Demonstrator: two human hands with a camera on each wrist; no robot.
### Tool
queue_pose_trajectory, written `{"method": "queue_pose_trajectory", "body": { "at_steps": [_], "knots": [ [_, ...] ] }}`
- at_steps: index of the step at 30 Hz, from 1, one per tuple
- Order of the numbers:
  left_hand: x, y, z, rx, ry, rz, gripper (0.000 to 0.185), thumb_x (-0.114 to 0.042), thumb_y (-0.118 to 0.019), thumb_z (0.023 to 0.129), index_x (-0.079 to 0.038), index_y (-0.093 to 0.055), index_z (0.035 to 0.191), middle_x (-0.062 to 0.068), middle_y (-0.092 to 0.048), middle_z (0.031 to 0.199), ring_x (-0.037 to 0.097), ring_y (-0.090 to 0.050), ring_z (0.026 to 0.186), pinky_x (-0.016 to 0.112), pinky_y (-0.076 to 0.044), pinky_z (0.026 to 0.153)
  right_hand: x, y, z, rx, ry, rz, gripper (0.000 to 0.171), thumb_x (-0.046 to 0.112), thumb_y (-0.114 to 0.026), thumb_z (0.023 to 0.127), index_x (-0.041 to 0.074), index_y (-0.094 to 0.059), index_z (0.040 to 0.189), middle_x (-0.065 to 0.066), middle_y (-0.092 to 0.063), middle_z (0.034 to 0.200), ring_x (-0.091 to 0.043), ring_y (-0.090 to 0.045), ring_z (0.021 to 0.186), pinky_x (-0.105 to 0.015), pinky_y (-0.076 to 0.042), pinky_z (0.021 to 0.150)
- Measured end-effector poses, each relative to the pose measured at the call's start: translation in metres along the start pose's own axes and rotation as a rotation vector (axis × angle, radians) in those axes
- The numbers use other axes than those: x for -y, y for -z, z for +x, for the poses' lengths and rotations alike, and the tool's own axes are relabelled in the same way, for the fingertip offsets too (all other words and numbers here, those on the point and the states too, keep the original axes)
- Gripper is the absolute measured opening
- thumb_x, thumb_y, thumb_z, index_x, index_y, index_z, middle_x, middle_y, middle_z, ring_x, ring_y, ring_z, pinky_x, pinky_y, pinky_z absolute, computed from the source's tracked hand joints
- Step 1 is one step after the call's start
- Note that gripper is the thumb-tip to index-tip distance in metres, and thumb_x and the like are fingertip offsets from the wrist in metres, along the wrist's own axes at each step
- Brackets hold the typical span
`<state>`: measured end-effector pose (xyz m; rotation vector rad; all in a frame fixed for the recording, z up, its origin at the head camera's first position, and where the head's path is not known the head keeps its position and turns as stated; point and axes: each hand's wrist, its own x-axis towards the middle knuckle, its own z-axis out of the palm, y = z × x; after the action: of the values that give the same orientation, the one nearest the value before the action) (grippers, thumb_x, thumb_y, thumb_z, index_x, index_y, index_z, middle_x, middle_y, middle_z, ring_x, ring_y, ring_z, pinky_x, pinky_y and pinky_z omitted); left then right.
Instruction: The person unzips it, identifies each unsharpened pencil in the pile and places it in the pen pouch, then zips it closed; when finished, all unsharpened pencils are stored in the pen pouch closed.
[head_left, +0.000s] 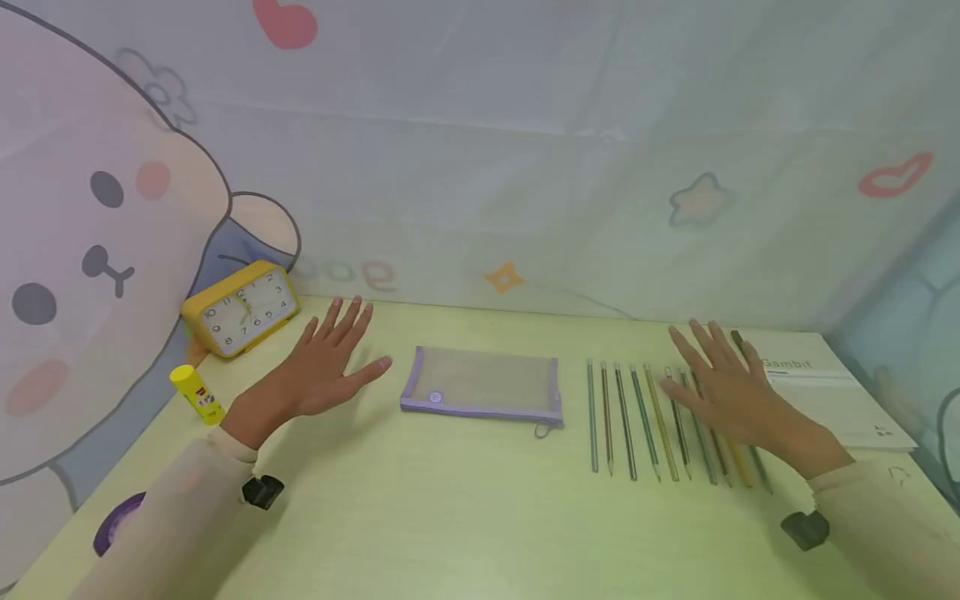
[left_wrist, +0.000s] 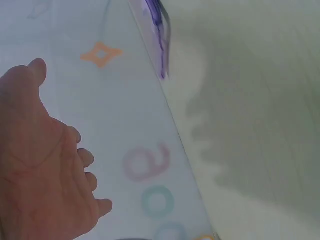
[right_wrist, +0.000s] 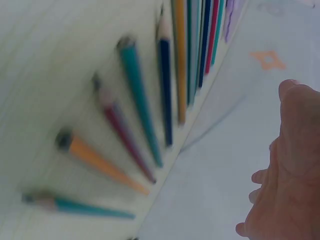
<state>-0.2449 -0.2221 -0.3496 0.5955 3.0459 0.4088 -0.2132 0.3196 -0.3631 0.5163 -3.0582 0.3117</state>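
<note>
pencils (head_left: 626, 421) lie in a row on bench (head_left: 450, 517) right of pouch (head_left: 487, 383), l hand (head_left: 322, 375) & r hand (head_left: 727, 392) hover w/ fingers spread, holding nothing; looks like a pre-contact step, next move prob calls for lowering r fingers to pinch one.

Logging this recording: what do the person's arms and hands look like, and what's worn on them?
The left grip and right grip are bare five-fingered hands, no gloves or rings visible. Long cream fabric sleeves cover both arms to the wrists. A small black angular device sits by each wrist; no cables show.
</note>
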Motion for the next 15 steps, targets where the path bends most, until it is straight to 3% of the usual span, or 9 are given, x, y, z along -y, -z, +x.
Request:
{"method": "queue_pose_trajectory", "body": {
  "at_steps": [9,15],
  "knots": [
    [-0.035,-0.012,-0.004,0.052,-0.124,-0.010,0.088,-0.067,-0.036,0.100,-0.017,0.000,0.164,0.005,0.006,0.172,0.033,0.010,0.159,0.061,0.000,0.125,0.057,-0.014,0.000,-0.025,0.183,-0.002,0.080,0.053,-0.047,0.103,0.025,-0.005,0.165,-0.008,0.000,0.172,-0.034,0.006,0.159,-0.069,0.001,0.120],
    [-0.050,-0.014,-0.010,0.167,-0.148,-0.148,0.090,-0.071,-0.042,0.096,-0.028,0.001,0.164,-0.004,0.005,0.172,0.025,0.002,0.160,0.056,-0.010,0.127,0.078,-0.024,0.001,-0.054,0.281,-0.017,0.081,0.053,-0.050,0.102,0.023,-0.009,0.165,-0.006,-0.008,0.172,-0.035,-0.003,0.159,-0.061,-0.003,0.124]
  ]
}}
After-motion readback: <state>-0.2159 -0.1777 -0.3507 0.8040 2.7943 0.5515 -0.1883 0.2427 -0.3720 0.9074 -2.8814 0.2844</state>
